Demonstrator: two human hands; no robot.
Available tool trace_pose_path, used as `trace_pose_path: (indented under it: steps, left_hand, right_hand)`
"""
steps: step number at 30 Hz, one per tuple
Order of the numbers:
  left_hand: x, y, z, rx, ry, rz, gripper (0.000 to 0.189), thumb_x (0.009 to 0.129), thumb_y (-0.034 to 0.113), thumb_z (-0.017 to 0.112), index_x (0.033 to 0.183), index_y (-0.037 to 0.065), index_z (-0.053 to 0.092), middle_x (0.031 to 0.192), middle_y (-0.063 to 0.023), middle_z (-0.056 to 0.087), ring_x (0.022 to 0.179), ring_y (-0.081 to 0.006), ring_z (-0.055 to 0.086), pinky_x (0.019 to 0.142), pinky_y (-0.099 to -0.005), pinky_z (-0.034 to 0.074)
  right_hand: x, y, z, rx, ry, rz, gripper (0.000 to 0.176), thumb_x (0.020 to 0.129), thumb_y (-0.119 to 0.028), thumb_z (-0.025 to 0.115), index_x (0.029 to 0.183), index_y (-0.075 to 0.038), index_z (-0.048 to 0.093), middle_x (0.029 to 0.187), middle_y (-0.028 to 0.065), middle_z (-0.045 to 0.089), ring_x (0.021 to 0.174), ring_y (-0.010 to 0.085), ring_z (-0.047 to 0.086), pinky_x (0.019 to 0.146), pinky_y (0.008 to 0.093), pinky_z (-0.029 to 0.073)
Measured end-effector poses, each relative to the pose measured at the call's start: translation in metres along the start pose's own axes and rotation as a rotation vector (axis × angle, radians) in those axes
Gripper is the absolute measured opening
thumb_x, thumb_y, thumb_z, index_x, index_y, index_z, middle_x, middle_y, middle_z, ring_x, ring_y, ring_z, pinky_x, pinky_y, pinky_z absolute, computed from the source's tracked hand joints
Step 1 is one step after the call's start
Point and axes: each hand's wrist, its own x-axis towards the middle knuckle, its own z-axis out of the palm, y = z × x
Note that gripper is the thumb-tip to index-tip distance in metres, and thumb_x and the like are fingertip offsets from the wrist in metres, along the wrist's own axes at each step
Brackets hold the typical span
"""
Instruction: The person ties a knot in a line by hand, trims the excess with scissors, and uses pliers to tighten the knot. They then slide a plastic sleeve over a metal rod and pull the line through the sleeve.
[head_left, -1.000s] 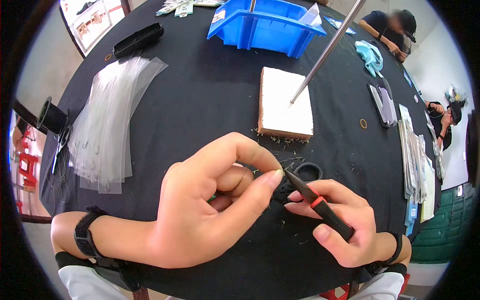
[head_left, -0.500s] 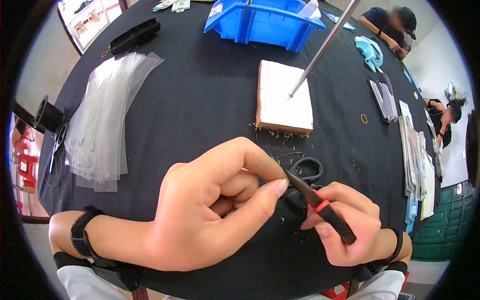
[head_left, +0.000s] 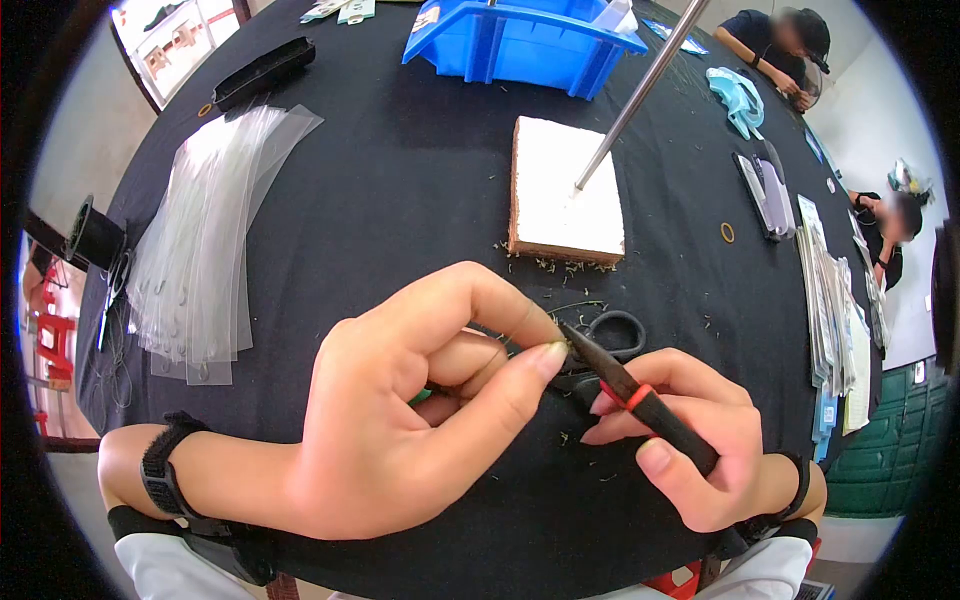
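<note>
My left hand (head_left: 420, 410) is closed, with thumb and forefinger pinched together at the middle. Whatever small, thin thing lies in that pinch is mostly hidden; a fine line crosses the forefinger, and a bit of green shows inside the curled fingers. In my right hand (head_left: 700, 440) is a pair of needle-nose pliers (head_left: 655, 412) with black and red handles. Their dark pointed tips lie right at the left fingertips. Just behind the pliers, a pair of black-handled scissors (head_left: 640, 340) rests on the dark cloth, partly covered.
Ahead stands a white-topped block (head_left: 565, 190) with a metal rod (head_left: 640, 100) rising from it. Beyond is a blue bin (head_left: 520, 50). Clear plastic sleeves (head_left: 200, 250) lie left; a stapler (head_left: 768, 195) and stacked packets (head_left: 825, 310) lie right. Two people sit at far right.
The pliers' tips have shifted slightly left and up along the left fingertips. My right fingers have loosened around the handles, and my left hand has moved slightly left.
</note>
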Motion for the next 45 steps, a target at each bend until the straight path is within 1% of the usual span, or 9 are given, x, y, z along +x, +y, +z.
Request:
trace_pose_path:
  steps: [1,4,10,13,19,28,31,38,45]
  left_hand:
    - [0.000,0.000,0.000,-0.003,-0.005,-0.007,0.008,0.087,0.002,0.054,0.091,-0.003,0.049,0.050,0.0039,0.047,0.045,0.0013,0.036,0.043,-0.0175,0.023]
    - [0.000,-0.002,0.000,-0.006,-0.013,-0.001,0.008,0.087,0.001,0.054,0.091,-0.003,0.049,0.050,0.0040,0.047,0.044,0.0014,0.035,0.044,-0.0174,0.023]
    - [0.000,0.001,0.001,-0.015,-0.034,0.002,0.007,0.086,0.000,0.053,0.091,-0.003,0.049,0.050,0.0038,0.047,0.044,0.0012,0.036,0.043,-0.0176,0.024]
    - [0.000,-0.001,0.000,-0.011,-0.010,0.027,0.008,0.087,0.001,0.053,0.092,-0.004,0.049,0.050,0.0037,0.047,0.044,0.0009,0.037,0.043,-0.0175,0.025]
    - [0.000,0.000,-0.002,0.023,-0.006,0.021,0.009,0.087,0.002,0.053,0.092,-0.004,0.049,0.050,0.0034,0.047,0.044,0.0004,0.038,0.043,-0.0173,0.025]
    - [0.001,-0.001,-0.001,0.017,-0.020,0.009,0.009,0.087,0.002,0.054,0.092,-0.004,0.049,0.050,0.0036,0.047,0.044,0.0009,0.037,0.043,-0.0175,0.024]
    - [0.001,0.000,-0.002,0.034,-0.018,0.014,0.009,0.087,0.002,0.054,0.092,-0.004,0.049,0.050,0.0035,0.047,0.044,0.0010,0.037,0.043,-0.0175,0.024]
    - [0.000,0.002,0.000,0.079,-0.029,0.049,0.008,0.086,0.000,0.054,0.091,-0.003,0.049,0.051,0.0044,0.046,0.044,0.0015,0.034,0.043,-0.0174,0.023]
    - [0.002,0.003,0.004,-0.174,0.058,-0.148,0.009,0.088,0.005,0.053,0.093,-0.002,0.051,0.050,0.0062,0.042,0.043,0.0014,0.031,0.041,-0.0184,0.020]
  right_hand:
    - [0.000,0.000,0.000,0.003,-0.007,0.010,0.015,0.082,-0.007,0.060,0.086,0.006,0.064,0.097,0.0208,0.058,0.079,0.0237,0.062,0.070,0.0293,0.050]
    - [-0.001,-0.002,0.005,0.017,0.062,0.089,0.035,0.086,-0.025,0.050,0.080,0.005,0.067,0.089,0.0183,0.059,0.077,0.0226,0.060,0.069,0.0297,0.048]
    - [-0.005,-0.006,0.003,-0.122,0.031,0.097,0.031,0.084,-0.021,0.052,0.079,0.005,0.067,0.087,0.0177,0.060,0.075,0.0222,0.061,0.068,0.0294,0.048]
    - [0.000,0.000,0.000,-0.078,-0.004,-0.042,0.014,0.078,-0.004,0.062,0.086,0.007,0.063,0.094,0.0194,0.060,0.076,0.0228,0.063,0.067,0.0286,0.050]
    - [-0.001,-0.001,-0.002,0.008,-0.012,0.020,0.018,0.081,-0.007,0.062,0.093,0.007,0.064,0.098,0.0200,0.059,0.084,0.0241,0.062,0.074,0.0290,0.050]
    - [-0.001,0.001,0.000,-0.006,0.002,0.009,0.016,0.081,-0.007,0.062,0.090,0.006,0.065,0.096,0.0194,0.059,0.080,0.0230,0.062,0.070,0.0282,0.050]
    - [-0.001,0.000,0.003,-0.019,0.035,0.010,0.015,0.080,-0.007,0.063,0.088,0.005,0.065,0.095,0.0190,0.059,0.078,0.0218,0.062,0.068,0.0277,0.050]
    - [-0.003,0.003,0.005,-0.240,0.096,-0.140,0.012,0.071,-0.002,0.066,0.077,0.007,0.061,0.078,0.0179,0.059,0.058,0.0251,0.059,0.050,0.0282,0.048]
    - [0.000,0.003,0.003,-0.241,0.079,-0.100,0.019,0.073,-0.008,0.067,0.084,0.007,0.061,0.087,0.0185,0.058,0.069,0.0264,0.059,0.061,0.0313,0.048]
